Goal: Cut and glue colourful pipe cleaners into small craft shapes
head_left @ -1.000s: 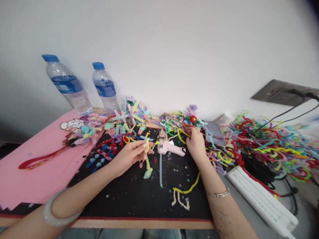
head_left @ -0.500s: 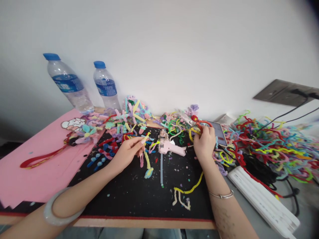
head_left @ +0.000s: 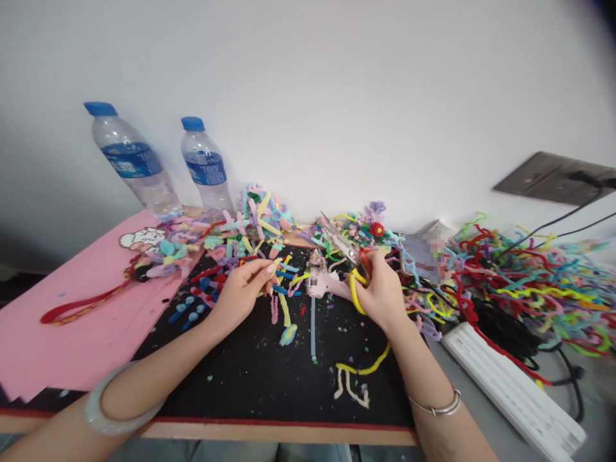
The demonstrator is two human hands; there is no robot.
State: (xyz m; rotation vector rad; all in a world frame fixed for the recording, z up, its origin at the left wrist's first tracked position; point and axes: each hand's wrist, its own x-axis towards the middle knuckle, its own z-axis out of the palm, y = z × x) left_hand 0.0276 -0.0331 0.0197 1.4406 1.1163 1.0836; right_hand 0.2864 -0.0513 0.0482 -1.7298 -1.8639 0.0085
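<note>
My left hand [head_left: 245,289] is closed in a pinch on a thin yellow pipe cleaner [head_left: 277,262], whose tip shows above the fingers. My right hand [head_left: 384,294] grips a pair of scissors [head_left: 344,242] by its handles, blades pointing up and left. A yellow loop [head_left: 355,293] hangs at the scissor handles. Between my hands lies a pale pink glue gun [head_left: 321,283] with a grey-blue glue stick [head_left: 312,327] coming out toward me. Just below my left fingers rests a yellow stem with a blue-yellow tip [head_left: 287,333].
Two water bottles [head_left: 132,160] lean by the wall at left. Pink sheets [head_left: 91,301] and a red strap [head_left: 86,305] lie left. Pipe cleaners [head_left: 543,282] heap up at right beside a white power strip [head_left: 514,391]. A phone [head_left: 418,256] lies behind my right hand.
My right hand has moved left and toward me with the scissors, which now point up and left over the glue gun. My left hand has shifted slightly left, still pinching the yellow pipe cleaner.
</note>
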